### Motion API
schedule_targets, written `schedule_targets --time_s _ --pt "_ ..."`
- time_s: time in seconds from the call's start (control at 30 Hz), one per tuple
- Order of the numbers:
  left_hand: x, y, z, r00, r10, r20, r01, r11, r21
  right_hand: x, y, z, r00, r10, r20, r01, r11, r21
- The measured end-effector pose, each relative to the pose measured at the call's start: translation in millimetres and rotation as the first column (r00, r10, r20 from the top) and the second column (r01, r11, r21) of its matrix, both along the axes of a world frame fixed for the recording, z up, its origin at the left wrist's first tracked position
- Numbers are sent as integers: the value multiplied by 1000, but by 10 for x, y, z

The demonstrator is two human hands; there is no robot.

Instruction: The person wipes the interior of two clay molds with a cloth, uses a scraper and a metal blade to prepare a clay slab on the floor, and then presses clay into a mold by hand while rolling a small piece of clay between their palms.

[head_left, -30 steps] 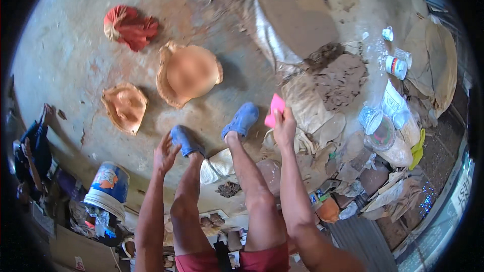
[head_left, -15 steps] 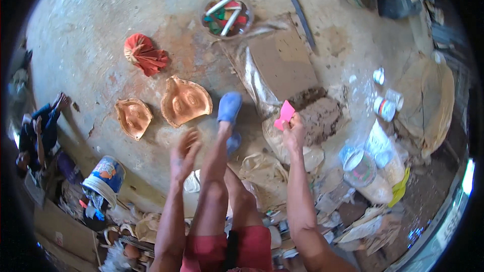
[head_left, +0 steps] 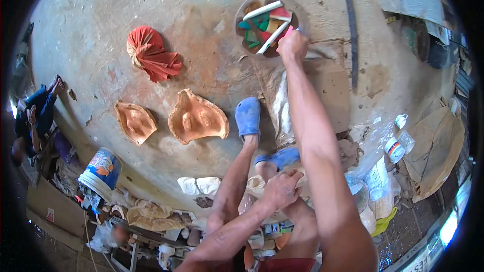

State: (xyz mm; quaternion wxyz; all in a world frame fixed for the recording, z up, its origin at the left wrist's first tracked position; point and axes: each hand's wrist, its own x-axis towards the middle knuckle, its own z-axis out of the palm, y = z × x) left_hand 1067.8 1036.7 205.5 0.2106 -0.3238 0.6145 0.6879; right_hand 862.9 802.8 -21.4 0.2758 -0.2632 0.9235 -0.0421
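Observation:
My right hand (head_left: 293,46) is stretched forward to the right rim of a round clear basin (head_left: 240,40). Its fingers are closed on a flat pink piece (head_left: 288,31), mostly hidden by them. Inside the basin lie white sticks (head_left: 263,10) and several green, red and tan pieces. My left hand (head_left: 282,190) rests near my right knee, fingers loosely extended and holding nothing. To the left of my feet, two orange-brown clay moulds (head_left: 197,126), (head_left: 135,122) lie on the floor. A knotted red cloth bundle (head_left: 151,53) sits beyond them.
Under my right arm lies a flat clay-covered board (head_left: 330,88), with a dark strip (head_left: 350,30) beside it. A blue-and-white bucket (head_left: 101,171) stands at left, near another person (head_left: 35,116). Small white tubs (head_left: 394,149) and bags are at right.
My right hand has moved forward from the clay lump to the basin with the pink piece. My left hand has come down to my right knee. The view has shifted.

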Motion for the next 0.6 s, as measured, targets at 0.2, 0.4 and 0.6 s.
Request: schedule_targets --time_s 0.2,0.4,0.6 --pt "-258 -100 -175 988 89 -128 -90 996 -5 -255 -31 -564 997 -33 -76 35 999 34" --pt "-131 -32 -368 993 115 -39 -115 993 2 11 390 345 994 -104 19 106 970 -221" --pt "-297 119 -255 990 130 52 -129 991 -27 -1129 1840 569 968 -197 -155 180 977 -116"
